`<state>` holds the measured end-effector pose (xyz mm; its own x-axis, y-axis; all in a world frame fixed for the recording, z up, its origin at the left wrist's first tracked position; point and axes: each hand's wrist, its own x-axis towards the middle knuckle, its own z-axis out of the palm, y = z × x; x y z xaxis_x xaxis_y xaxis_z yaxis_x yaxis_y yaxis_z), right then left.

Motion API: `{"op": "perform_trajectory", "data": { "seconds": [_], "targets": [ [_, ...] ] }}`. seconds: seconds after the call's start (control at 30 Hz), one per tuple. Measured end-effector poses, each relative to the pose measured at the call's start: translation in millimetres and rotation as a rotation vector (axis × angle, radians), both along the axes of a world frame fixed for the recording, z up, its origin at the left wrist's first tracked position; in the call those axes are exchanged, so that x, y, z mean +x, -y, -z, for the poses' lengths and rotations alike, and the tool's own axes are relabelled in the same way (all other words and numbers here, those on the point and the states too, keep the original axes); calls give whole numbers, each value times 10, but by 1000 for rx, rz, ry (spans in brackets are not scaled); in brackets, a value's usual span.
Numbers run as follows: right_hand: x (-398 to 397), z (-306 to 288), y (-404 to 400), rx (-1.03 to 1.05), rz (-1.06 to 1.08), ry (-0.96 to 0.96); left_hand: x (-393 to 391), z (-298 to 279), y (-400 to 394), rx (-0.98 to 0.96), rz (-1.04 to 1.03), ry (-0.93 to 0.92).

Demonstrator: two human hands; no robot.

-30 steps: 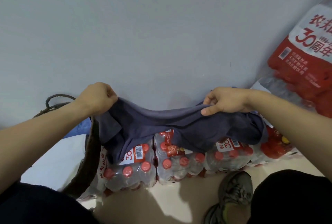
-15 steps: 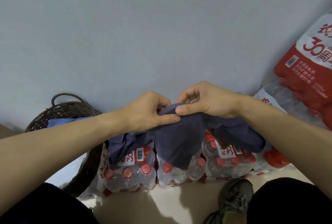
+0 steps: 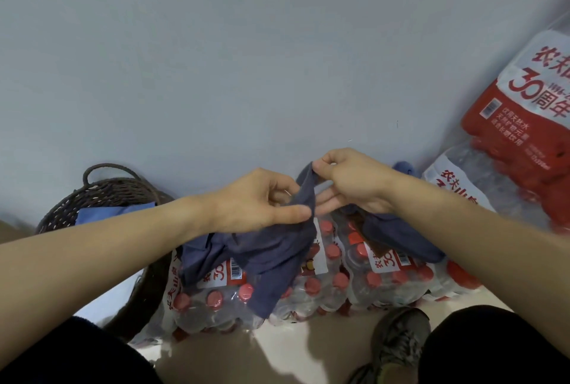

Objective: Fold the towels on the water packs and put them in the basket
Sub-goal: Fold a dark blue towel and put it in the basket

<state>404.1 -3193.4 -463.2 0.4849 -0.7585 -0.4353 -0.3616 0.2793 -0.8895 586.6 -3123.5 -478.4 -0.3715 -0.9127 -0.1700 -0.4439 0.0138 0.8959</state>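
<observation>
A dark grey-blue towel (image 3: 271, 254) hangs bunched over the shrink-wrapped water packs (image 3: 320, 288) with red caps. My left hand (image 3: 262, 201) pinches its upper edge between thumb and fingers. My right hand (image 3: 351, 180) pinches a corner of the same towel just above and to the right, the two hands almost touching. The towel's right part drapes under my right forearm. The dark woven basket (image 3: 105, 195) stands at the left against the wall, with a folded blue towel (image 3: 101, 214) inside.
Two more water packs (image 3: 518, 124) are stacked at the right against the grey wall. A small blue object (image 3: 404, 167) peeks out behind my right wrist. My shoe (image 3: 398, 340) and dark-clothed knees sit on the pale floor in front.
My hands, first spread wide with the towel stretched between them, came together at the middle. The towel is now doubled and hangs lower, and my right hand has lifted its corner slightly.
</observation>
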Motion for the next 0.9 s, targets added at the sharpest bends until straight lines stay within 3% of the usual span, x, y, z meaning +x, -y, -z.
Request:
{"op": "perform_trajectory", "data": {
  "seconds": [0.1,0.17,0.37,0.47,0.63,0.9],
  "targets": [
    [99,-11,-26,-39,84,107,8,-36,27,343,-43,-173],
    [126,-29,-30,-10,108,214,78,-48,41,427,-89,-271],
    [128,-75,-21,49,126,389,220,58,120,99,-399,10],
    [138,-99,-41,16,86,399,244,52,145,-48,-383,57],
    [200,-130,-76,3,72,418,204,-3,142,-219,-235,-34],
    [298,-72,-48,-79,190,399,178,-167,92,-207,-182,-139]
  ]
}}
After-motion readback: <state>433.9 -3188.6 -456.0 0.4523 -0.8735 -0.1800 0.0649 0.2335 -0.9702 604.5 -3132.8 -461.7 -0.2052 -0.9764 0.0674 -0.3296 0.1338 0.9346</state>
